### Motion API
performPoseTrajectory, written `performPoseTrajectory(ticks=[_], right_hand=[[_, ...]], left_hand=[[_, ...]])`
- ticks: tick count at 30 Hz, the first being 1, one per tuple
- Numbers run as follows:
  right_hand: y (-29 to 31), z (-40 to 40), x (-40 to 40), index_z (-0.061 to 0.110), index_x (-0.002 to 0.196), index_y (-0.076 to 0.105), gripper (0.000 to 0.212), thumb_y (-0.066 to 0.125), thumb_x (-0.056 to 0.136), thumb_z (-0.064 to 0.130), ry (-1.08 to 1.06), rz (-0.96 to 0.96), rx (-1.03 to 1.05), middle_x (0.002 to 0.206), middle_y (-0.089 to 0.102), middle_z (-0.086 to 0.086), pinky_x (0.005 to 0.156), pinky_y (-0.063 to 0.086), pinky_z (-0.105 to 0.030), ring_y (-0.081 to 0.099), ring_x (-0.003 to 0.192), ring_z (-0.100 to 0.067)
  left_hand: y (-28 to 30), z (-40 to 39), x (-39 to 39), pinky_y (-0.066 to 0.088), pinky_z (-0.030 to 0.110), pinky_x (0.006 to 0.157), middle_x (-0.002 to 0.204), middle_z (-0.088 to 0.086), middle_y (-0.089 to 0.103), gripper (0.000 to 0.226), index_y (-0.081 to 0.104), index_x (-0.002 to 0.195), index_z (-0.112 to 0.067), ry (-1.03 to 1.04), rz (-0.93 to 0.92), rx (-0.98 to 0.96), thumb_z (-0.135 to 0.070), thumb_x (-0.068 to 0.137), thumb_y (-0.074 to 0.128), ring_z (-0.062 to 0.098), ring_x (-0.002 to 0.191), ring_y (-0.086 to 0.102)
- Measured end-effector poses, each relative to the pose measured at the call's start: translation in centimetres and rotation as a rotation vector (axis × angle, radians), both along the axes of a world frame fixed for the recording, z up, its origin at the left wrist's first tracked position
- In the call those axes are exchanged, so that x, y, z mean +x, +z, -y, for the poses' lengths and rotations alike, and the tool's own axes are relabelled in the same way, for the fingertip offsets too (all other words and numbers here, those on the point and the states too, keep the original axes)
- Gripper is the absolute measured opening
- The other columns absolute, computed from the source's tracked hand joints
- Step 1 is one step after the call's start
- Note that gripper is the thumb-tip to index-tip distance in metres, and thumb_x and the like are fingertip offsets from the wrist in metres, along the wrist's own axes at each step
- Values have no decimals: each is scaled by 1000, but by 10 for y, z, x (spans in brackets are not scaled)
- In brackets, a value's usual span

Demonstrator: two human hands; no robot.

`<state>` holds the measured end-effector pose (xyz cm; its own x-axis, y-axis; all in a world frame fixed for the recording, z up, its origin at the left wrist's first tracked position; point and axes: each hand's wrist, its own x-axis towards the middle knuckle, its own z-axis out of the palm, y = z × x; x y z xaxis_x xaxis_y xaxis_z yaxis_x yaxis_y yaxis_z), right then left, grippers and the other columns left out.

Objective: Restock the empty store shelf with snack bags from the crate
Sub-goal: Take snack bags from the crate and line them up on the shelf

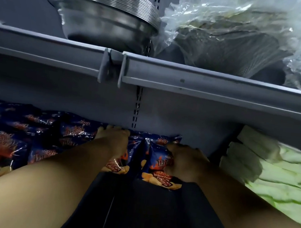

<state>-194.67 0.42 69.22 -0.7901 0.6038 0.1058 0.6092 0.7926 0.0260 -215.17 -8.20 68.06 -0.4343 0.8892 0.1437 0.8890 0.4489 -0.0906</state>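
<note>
Both bare forearms are stretched forward. The left hand (pixel 113 139) is laid flat, fingers straight. The right hand (pixel 183 161) is curled, knuckles up.

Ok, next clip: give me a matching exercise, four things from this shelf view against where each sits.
Things:
1. stacked steel bowls
2. clear plastic bundle
3. snack bags
4. green and white packs

Places:
A. lower shelf, far right
B. upper shelf, left
C. lower shelf, under both hands
D. upper shelf, right

Pairs: 1-B, 2-D, 3-C, 4-A
</note>
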Motion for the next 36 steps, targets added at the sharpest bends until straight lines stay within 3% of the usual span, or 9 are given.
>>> performPoseTrajectory(ticks=[7, 12, 19, 25, 31, 34, 36], right_hand=[[-15, -15, -27, 30, 147, 26, 73, 62, 86, 46, -27, 5, -29, 144, 48, 1, 108, 33, -43, 46, 128, -22], [-27, -19, -34, 24, 148, 25, 73, 60, 87, 44, -87, -55, 46, 150, 36, -4, 109, 30, -45, 32, 136, -29], [-42, -5, -43, 21, 149, 23, 59, 46, 95, 28, -150, -131, 192, 147, 35, -7, 114, 20, -44, 28, 133, -31], [-45, 10, -46, 21, 150, 20, 63, 46, 93, 25, -196, -163, 215, 150, 28, -8, 118, 11, -49, 20, 138, -33], [-37, 34, -40, 19, 146, 27, 67, 53, 89, 42, -260, -162, 156, 148, 31, -6, 116, 18, -47, 22, 139, -30], [-36, 43, -33, 17, 144, 31, 62, 51, 91, 42, -292, -198, 168, 147, 32, -7, 114, 23, -45, 26, 137, -29], [-33, 49, -30, 14, 146, 29, 65, 53, 91, 39, -282, -253, 151, 155, 23, -8, 116, 21, -43, 19, 142, -29]], left_hand=[[-5, -4, -7, 34, 45, 103, 145, 8, 38, 61, 36, 141, -18, -27, -14, 50, -12, 85, 58, 30, 132, 33], [-10, 1, -10, 35, 45, 103, 145, 7, 38, 61, 36, 140, -17, -64, -35, 92, -8, 84, 58, 29, 132, 32], [-14, 9, -4, 36, 46, 98, 143, 9, 33, 59, 33, 140, -18, -93, -52, 131, -6, 86, 53, 31, 130, 30], [-17, 14, 8, 27, 48, 104, 141, 7, 28, 61, 28, 143, -21, -142, -120, 170, -23, 88, 56, 30, 130, 25], [-20, 23, 21, 29, 44, 102, 138, 6, 34, 56, 34, 142, -20, -234, -72, 191, -31, 90, 52, 27, 127, 30], [-20, 29, 26, 32, 41, 99, 135, 7, 41, 51, 39, 138, -18, -279, -49, 212, -34, 91, 50, 27, 125, 35], [-18, 36, 30, 32, 41, 99, 136, 8, 41, 50, 40, 137, -17, -285, -56, 232, -35, 92, 50, 27, 125, 35]])
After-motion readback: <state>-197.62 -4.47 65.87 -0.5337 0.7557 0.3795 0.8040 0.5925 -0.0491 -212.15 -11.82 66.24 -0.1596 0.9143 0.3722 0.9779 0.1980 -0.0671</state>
